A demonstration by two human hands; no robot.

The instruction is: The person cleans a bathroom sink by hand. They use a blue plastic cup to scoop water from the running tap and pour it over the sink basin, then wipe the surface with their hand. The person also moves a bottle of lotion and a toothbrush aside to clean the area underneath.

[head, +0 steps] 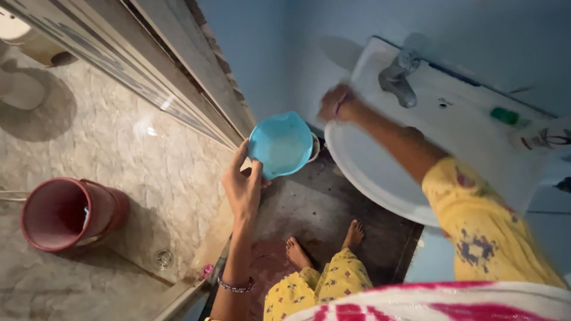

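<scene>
Head view, looking down in a small bathroom. The left hand holds a light blue plastic mug by its rim, fingers wrapped over the near edge, so that the grip is closed on the vessel; the mug hangs in the air to the left of the white wash basin, its mouth tilted toward the camera and its handle on the far side. Whether it holds water cannot be told. The right hand, blurred by motion, lies on the left rim of the basin, near the chrome tap; its fingers appear curled, but whether they clasp a cloth or press bare on the rim cannot be told. A yellow printed sleeve covers the right upper arm.

As a judgement: rubbing the rim goes best with firm, overlapping strokes, while the mug is kept level and close to the bowl so that any pouring falls inside it and not on the floor.

A small green object rests on the far ledge of the basin. On the marbled floor beyond the sliding door frame, a red bucket lies on its side. Two bare feet stand on dark tiles below the basin.
</scene>
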